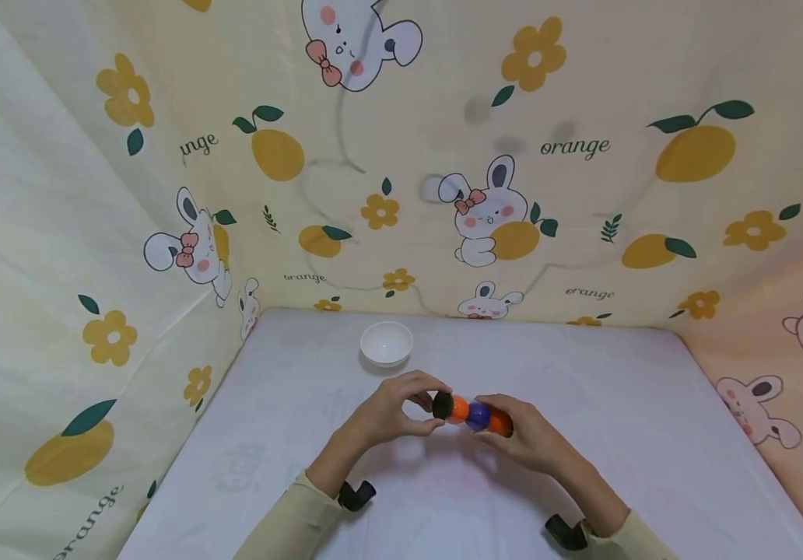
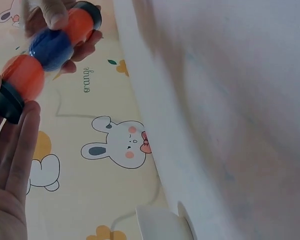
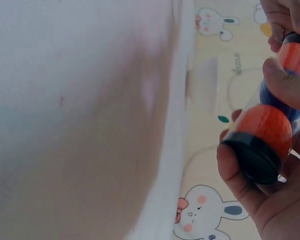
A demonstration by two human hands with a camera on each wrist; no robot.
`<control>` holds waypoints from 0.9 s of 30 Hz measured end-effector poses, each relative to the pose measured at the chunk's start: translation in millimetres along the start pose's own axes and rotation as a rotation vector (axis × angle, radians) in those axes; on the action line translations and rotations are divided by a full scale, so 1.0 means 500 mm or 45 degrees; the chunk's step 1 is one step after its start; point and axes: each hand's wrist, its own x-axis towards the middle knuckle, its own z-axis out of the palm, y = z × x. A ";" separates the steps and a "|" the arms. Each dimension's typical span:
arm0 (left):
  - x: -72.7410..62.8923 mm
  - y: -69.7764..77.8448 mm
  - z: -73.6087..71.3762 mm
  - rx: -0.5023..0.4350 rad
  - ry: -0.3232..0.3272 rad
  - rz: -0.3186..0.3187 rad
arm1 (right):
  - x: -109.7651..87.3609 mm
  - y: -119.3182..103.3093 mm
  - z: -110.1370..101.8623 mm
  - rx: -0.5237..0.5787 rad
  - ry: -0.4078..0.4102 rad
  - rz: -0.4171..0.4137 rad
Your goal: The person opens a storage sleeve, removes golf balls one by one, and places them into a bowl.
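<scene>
A see-through tube (image 1: 477,417) with black end caps holds an orange ball, a blue ball (image 2: 51,50) and another orange ball (image 3: 262,127) in a row. It is held up above the table, slightly tilted in the head view. My left hand (image 1: 390,408) pinches the black cap (image 2: 7,102) at the left end between thumb and fingers. Around the right end, my right hand (image 1: 531,437) grips the tube, its thumb lying over the blue part in the right wrist view. Some of the right-end ball and cap is hidden by that hand in the head view.
A white bowl (image 1: 387,359) stands at the back of the table, beyond my left hand. The white-covered table (image 1: 289,389) meets patterned cloth walls (image 1: 401,257) at its back and sides. Black wrist bands (image 1: 356,495) sit at both cuffs.
</scene>
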 end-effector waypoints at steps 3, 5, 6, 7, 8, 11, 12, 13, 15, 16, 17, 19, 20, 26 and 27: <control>-0.001 -0.002 0.000 -0.017 -0.004 -0.001 | 0.000 0.001 -0.001 0.020 -0.025 0.012; -0.003 -0.003 0.004 -0.038 0.004 -0.005 | -0.001 0.001 -0.001 0.014 -0.039 0.024; -0.005 -0.004 0.006 -0.041 0.011 -0.005 | -0.001 0.002 -0.002 0.004 -0.043 0.026; -0.006 -0.005 0.008 -0.048 0.021 -0.011 | -0.001 0.001 -0.003 -0.001 -0.044 0.037; -0.007 -0.006 0.011 -0.053 0.032 -0.017 | -0.001 0.002 -0.004 -0.009 -0.043 0.037; -0.010 -0.005 0.017 -0.063 0.061 -0.048 | -0.001 0.000 -0.008 -0.034 -0.031 0.026; -0.010 -0.004 0.019 -0.062 0.068 -0.058 | -0.001 0.000 -0.010 -0.036 -0.031 0.020; -0.010 -0.003 0.019 -0.064 0.074 -0.070 | -0.001 -0.001 -0.012 -0.038 -0.031 0.016; -0.009 -0.001 0.020 -0.053 0.080 -0.083 | -0.001 -0.002 -0.014 -0.036 -0.034 0.010; -0.008 0.000 0.019 -0.046 0.079 -0.082 | 0.000 -0.002 -0.016 -0.033 -0.036 0.008; -0.007 0.001 0.018 -0.042 0.078 -0.076 | 0.000 -0.002 -0.016 -0.030 -0.038 0.008; -0.005 0.001 0.016 -0.039 0.068 -0.053 | 0.000 0.000 -0.017 -0.020 -0.044 0.004; -0.004 0.001 0.014 -0.044 0.059 -0.044 | 0.000 0.000 -0.017 -0.011 -0.049 0.006; -0.002 -0.005 0.007 -0.091 -0.020 -0.050 | -0.002 0.010 -0.013 -0.014 -0.079 -0.018; -0.002 -0.006 0.006 -0.098 -0.030 -0.058 | -0.002 0.011 -0.013 -0.018 -0.079 -0.027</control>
